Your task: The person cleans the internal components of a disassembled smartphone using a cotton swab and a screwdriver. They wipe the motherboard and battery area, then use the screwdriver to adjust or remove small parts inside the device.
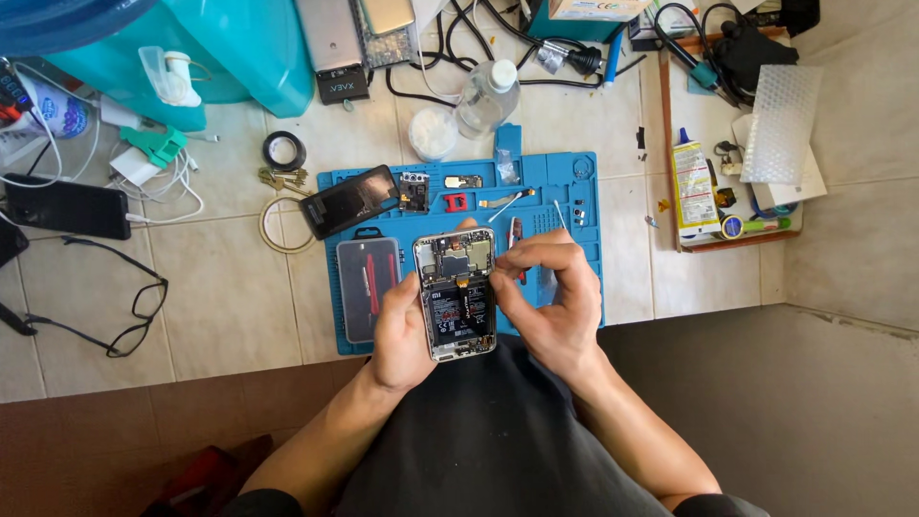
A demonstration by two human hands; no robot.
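My left hand (400,330) grips an opened smartphone (457,297) from its left side, back cover off, with the black battery and circuit board showing. My right hand (546,292) is closed around thin metal tweezers (559,213), whose end sticks up past my fingers, and its fingers rest at the phone's right edge near the board. Both hands hover over a blue repair mat (565,191) on the tiled floor. A black phone back panel (348,201) lies on the mat's upper left corner.
On the mat lie a grey screwdriver case (368,287), small phone parts (458,202) and a cotton swab (505,205). A clear bottle (487,96), tape rolls (284,150), eyeglasses (134,306), a black phone (67,207), cables and a wooden tray with glue (694,187) surround it.
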